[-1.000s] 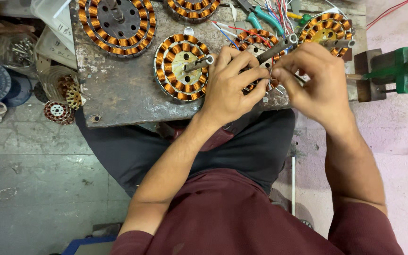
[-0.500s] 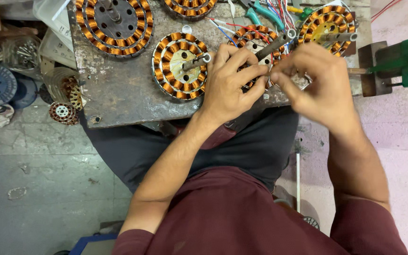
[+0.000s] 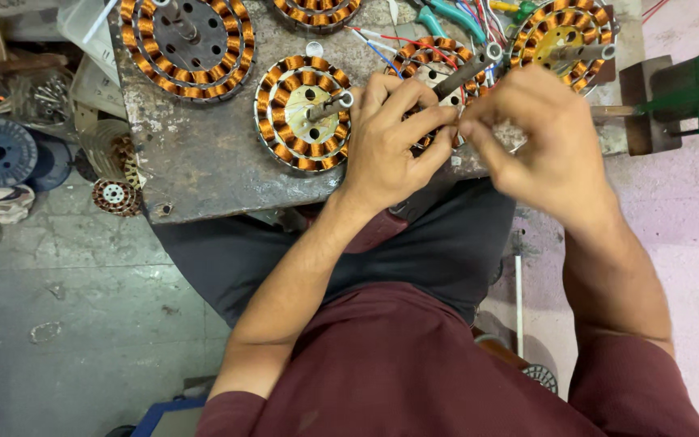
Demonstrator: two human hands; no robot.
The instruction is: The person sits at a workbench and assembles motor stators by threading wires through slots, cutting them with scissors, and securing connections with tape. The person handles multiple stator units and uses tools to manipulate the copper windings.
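A round motor stator with copper windings lies near the front edge of a worn metal bench, its steel shaft pointing up to the right. My left hand rests on this stator, fingers curled over its near rim. My right hand meets it from the right, fingertips pinched at the stator's edge; what they pinch is hidden. Red, blue and white wires trail from the stator.
Three more wound stators sit on the bench: one at the left, a large one at the back left, one at the back right. Teal-handled pliers lie behind. A green vise stands right. Spools and small stators clutter the floor at left.
Both hands stay on the same stator; the fingers have shifted slightly along its rim, and the view has drifted a little.
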